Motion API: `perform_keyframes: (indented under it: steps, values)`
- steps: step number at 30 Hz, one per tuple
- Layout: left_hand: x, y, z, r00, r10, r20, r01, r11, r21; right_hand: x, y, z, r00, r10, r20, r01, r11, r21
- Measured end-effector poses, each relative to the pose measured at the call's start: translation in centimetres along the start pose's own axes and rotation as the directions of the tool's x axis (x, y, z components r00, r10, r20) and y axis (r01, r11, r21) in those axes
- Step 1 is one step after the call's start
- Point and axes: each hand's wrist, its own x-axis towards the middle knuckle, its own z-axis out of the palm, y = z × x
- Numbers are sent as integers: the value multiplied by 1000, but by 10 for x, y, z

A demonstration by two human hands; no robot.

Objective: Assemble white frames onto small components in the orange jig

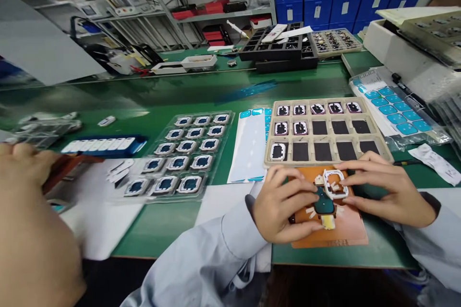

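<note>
At the table's near edge, both hands, left hand [284, 206] and right hand [382, 192], pinch a white rectangular frame [334, 183] over the orange fixture plate [345, 230]; seating it demands careful alignment.

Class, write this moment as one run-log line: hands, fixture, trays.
left hand: on dark part | right hand: on white frame | orange fixture: under both | beige tray: partly filled

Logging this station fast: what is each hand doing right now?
Left hand: fingers curled on the dark part on the orange fixture.
Right hand: fingertips pinching the white frame over that fixture.
</note>
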Motion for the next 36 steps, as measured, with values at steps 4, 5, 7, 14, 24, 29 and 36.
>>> perform_keyframes:
  steps: [4,5,7,14,24,29,36]
  values:
    - [3,7,-3,978,-207,-35,205,978,-42,-2,-16,12,1000,-13,-24,14,999,46]
    - [4,8,-3,975,-220,-27,219,975,-43,-2,-19,15,1000,-4,-19,4,999,51]
    - [4,8,-3,974,-226,-8,225,974,-34,-2,-23,18,1000,12,-15,-11,999,52]
    - [3,11,-2,944,-322,63,324,946,-8,-5,-20,20,1000,25,-2,-25,999,30]
    - [6,12,6,908,-381,174,408,898,-163,-6,-13,27,994,46,-96,-35,993,110]
    - [22,18,4,921,-319,225,355,924,-144,-13,-10,34,983,184,-20,-148,846,512]
    - [30,28,3,957,-287,51,291,947,-136,-15,-7,30,988,152,32,-126,664,737]
